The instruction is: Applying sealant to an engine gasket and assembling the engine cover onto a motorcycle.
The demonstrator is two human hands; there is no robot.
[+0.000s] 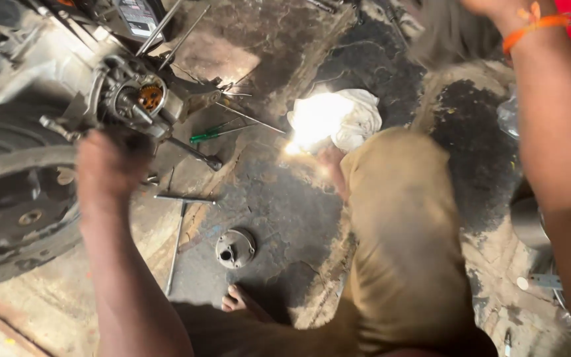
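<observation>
The left hand (110,165) is up at the engine part (137,99) of a bike, just under the round bit w/ the orange gear (150,98). The hand is blurry, so I can't tell if it is spread or pinching. It looks to touch the metal there.

The right hand (497,8) is at the top edge of the pic, mostly cut off. Can't tell its fingers. An orange band (530,26) sits on that wrist.

The black tire (14,198) is at the left, next to the engine part.

On the dirty floor (279,205) lie a T-shaped metal tool (180,225), a round metal cover (235,248) near it, & a green screwdriver (209,132) up by the engine. A white rag (338,119) is in a bright sun spot, well apart from the left hand.

The person's knee in tan pants (398,225) is in the middle. A bare foot (236,301) shows below the round cover.
</observation>
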